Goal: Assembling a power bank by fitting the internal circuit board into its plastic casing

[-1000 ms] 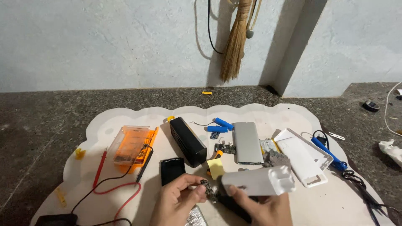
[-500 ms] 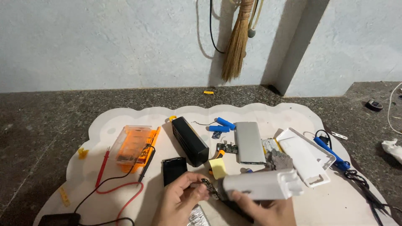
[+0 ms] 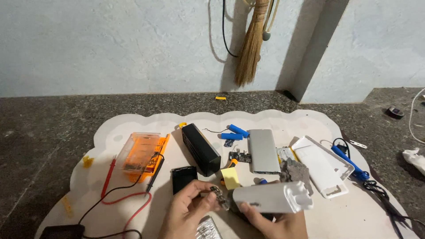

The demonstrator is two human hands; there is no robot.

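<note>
My left hand [image 3: 188, 211] pinches a small dark circuit board [image 3: 220, 197] between thumb and fingers at the bottom of the view. My right hand [image 3: 276, 223] grips a white rounded plastic casing [image 3: 272, 198], held sideways with its open end to the right. The board sits just left of the casing's closed end. Both hands hover over the front of a cream scalloped mat [image 3: 133, 121].
On the mat lie a long black box [image 3: 201, 148], a small black block [image 3: 183, 178], an orange screwdriver case [image 3: 141, 152], red and black probe leads [image 3: 126, 194], two blue cells [image 3: 234, 132], a grey power bank [image 3: 263, 150], a yellow note [image 3: 230, 178], white covers [image 3: 321, 168]. A broom [image 3: 249, 44] hangs on the wall.
My hands have stayed close together with the board and casing; the casing has shifted slightly right and the view has shifted slightly.
</note>
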